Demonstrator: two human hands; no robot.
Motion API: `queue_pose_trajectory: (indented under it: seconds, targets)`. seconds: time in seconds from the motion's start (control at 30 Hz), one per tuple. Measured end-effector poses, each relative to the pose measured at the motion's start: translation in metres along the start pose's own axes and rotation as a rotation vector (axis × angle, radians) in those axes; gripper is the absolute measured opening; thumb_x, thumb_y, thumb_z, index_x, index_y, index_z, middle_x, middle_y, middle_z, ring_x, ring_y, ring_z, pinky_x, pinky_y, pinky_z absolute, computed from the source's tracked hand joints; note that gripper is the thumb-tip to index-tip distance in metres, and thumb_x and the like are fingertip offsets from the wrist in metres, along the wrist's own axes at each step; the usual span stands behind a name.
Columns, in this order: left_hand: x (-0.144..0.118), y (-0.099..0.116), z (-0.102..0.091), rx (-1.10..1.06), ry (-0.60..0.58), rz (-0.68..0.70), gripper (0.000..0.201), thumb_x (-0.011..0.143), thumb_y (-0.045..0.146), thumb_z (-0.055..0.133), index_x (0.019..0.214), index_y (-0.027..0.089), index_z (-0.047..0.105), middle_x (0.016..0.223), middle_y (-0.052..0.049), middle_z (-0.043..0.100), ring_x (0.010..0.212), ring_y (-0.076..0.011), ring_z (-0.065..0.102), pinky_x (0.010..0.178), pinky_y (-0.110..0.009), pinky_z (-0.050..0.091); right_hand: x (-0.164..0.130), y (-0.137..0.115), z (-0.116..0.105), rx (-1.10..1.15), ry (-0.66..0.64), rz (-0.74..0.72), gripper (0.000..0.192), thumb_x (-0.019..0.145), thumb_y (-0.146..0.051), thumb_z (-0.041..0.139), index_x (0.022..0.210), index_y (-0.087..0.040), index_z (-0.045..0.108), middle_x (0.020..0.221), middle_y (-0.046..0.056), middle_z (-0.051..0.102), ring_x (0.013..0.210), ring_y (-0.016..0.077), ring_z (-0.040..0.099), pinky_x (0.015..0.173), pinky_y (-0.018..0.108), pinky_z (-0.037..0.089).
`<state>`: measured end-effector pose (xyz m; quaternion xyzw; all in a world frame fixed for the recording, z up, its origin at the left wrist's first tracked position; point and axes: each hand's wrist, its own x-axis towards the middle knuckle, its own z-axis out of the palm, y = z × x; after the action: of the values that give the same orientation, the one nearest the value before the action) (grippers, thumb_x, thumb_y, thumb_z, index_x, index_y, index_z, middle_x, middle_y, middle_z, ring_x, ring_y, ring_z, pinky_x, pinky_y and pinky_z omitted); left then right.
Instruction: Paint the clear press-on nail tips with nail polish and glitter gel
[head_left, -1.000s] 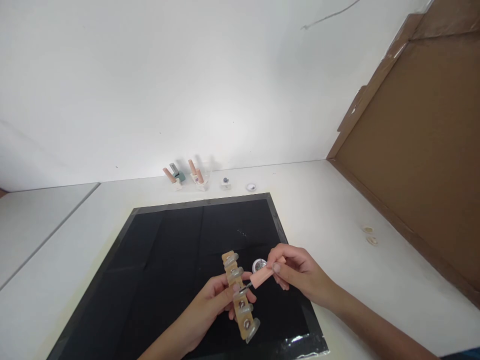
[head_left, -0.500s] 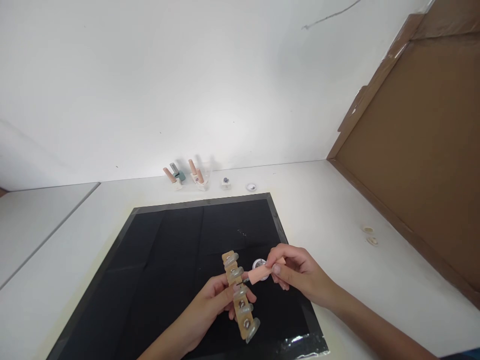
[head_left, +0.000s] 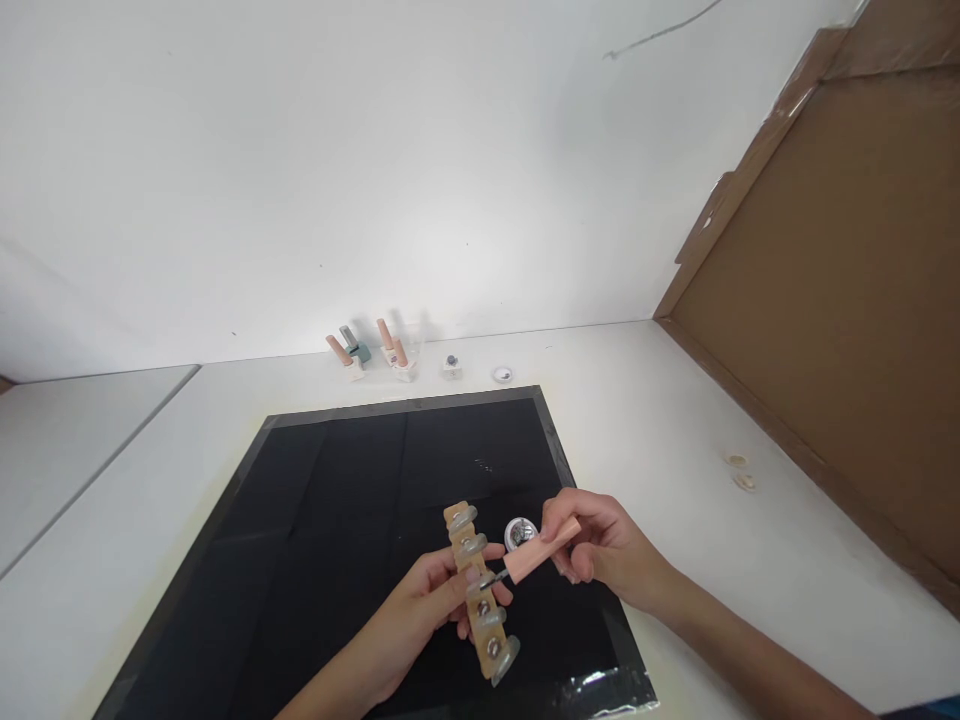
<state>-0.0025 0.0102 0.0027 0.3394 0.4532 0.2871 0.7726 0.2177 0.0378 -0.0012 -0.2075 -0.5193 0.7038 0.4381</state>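
Over the black mat [head_left: 337, 520] on the white desk [head_left: 675, 420], the left hand [head_left: 427, 610] is closed around a tan strip of clear nail tips [head_left: 478, 590] and holds it lifted above the mat. Just beside it, the right hand [head_left: 600, 550] pinches the peach cap of a polish brush [head_left: 536, 552] between thumb and fingers, and the brush end touches one nail tip near the middle of the strip. A small round jar [head_left: 517, 532] stands on the mat between both hands, and some polish bottles [head_left: 371, 352] stand far back by the wall.
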Motion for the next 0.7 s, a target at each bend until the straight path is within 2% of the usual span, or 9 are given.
queue_pose_trajectory:
  seconds: [0.3,0.7]
  targets:
    - [0.0001,-0.002,0.0,0.004,0.012,0.0,0.058,0.065,0.055,0.081,0.106,0.014,0.075,0.073,-0.004,0.07,0.061,-0.0114,0.052,0.055,-0.023,0.036,-0.0012,0.0049,-0.0013,0.009,-0.035,-0.104,0.046,0.071,-0.064,0.07,0.081,-0.019,0.066,0.057,-0.005,0.049,0.046,0.0067,0.041,0.047,0.02,0.036]
    - [0.0006,-0.0018,-0.0003,0.004,0.005,0.004,0.057,0.066,0.053,0.081,0.107,0.013,0.074,0.077,-0.006,0.072,0.059,-0.0115,0.05,0.055,-0.024,0.036,-0.0012,0.0037,0.0,-0.051,-0.032,-0.139,0.056,0.065,-0.074,0.065,0.073,-0.019,0.063,0.052,-0.006,0.045,0.041,0.0064,0.037,0.044,0.021,0.034]
